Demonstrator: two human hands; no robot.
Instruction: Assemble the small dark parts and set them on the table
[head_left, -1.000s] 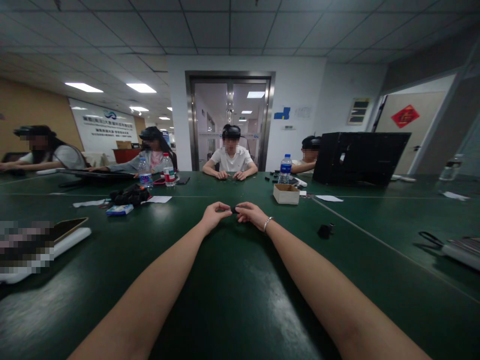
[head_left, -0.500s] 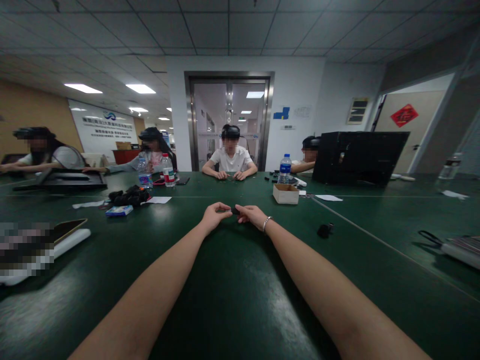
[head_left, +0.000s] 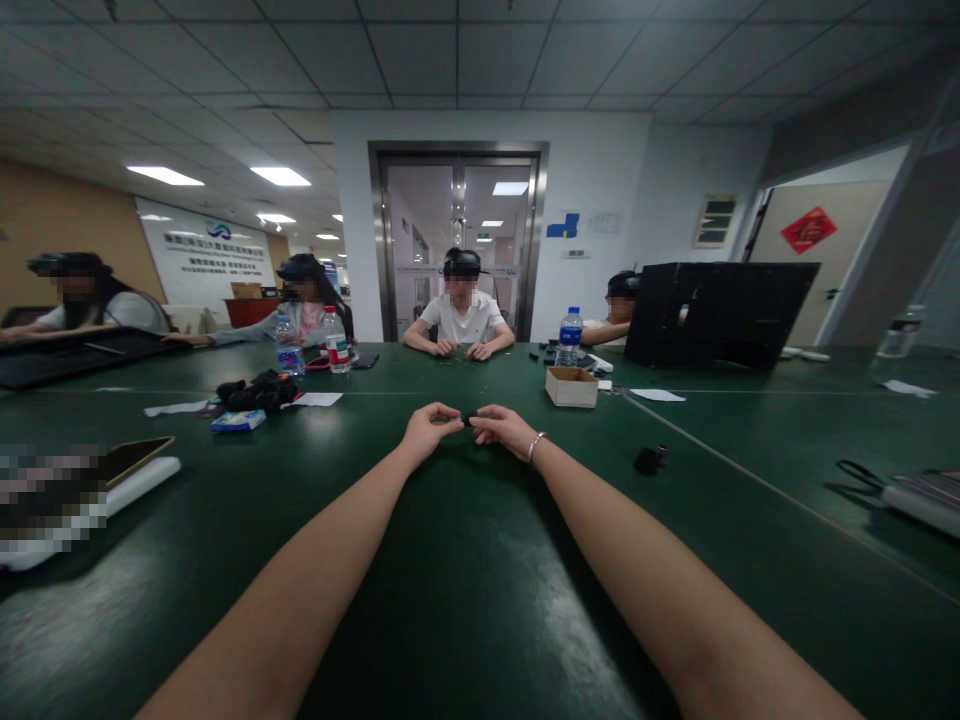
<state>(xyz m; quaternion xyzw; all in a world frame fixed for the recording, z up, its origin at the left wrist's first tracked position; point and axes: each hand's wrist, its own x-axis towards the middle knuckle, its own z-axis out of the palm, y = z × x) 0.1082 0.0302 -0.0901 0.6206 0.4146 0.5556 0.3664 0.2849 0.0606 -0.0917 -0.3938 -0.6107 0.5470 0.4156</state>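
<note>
A small black piece, too small to identify, is pinched between my two hands above the green table. My left hand grips its left end between thumb and fingertips. From the other side, my right hand holds the right end, with the fingers curled; a silver bracelet circles that wrist. A small black object with a shiny metal part lies on the table to the right of my right forearm. Beyond my hands, slightly right, stands an open cardboard box.
Bottles stand at the back left, and another bottle behind the box. Black bundled items and a blue-white packet lie left. A large black case stands back right. Several people sit around the table, one person directly opposite.
My hands stay almost in place, still holding the small black piece. At the far left, a co-worker's black panel has shifted left and now lies lower.
</note>
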